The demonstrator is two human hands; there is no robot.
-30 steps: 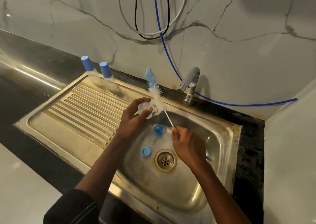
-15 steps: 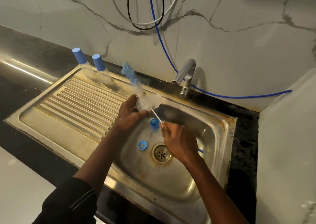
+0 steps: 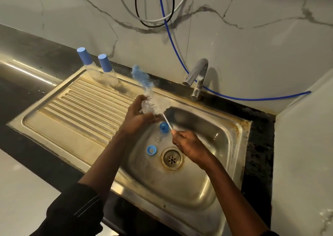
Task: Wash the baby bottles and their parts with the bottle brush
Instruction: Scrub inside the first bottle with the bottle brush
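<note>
**Holding brush and bottle above the sink basin**

Item 1. Bottle brush (image 3: 156, 104). Long axis runs diagonally, from the near right to the far left. Blue tuft at the tip points up and away toward the far-left corner of the sink (image 3: 198, 190); white bristles sit mid-length; the thin white wire handle slopes down toward the basin's middle.

Item 2. Right hand (image 3: 189, 145). Fingers curled and pinched on the lower end of the wire handle, above the drain (image 3: 172, 159).

Item 3. Left hand (image 3: 137, 117). Fingers and thumb wrapped round a small clear bottle (image 3: 146, 108), held over the seam where the drainboard (image 3: 72, 113) meets the basin. White bristles lie against the bottle; whether they pass inside it cannot be told.

Item 4. Loose parts on the basin floor: blue cap (image 3: 163, 127) directly beneath the handle, a blue ring (image 3: 151, 149) just left of the drain, and a small clear piece (image 3: 158, 138) between them, too faint to identify.

Item 5. Two capped bottles (image 3: 89, 63), clear with blue tops, upright and side by side at the drainboard's far edge, well apart from the hands.

Item 6. Tap (image 3: 197, 77) at the basin's far edge, its spout angled left toward the brush. A blue hose (image 3: 173, 43) drops down the wall behind it, beside looped white and black cables (image 3: 153, 22).
</note>
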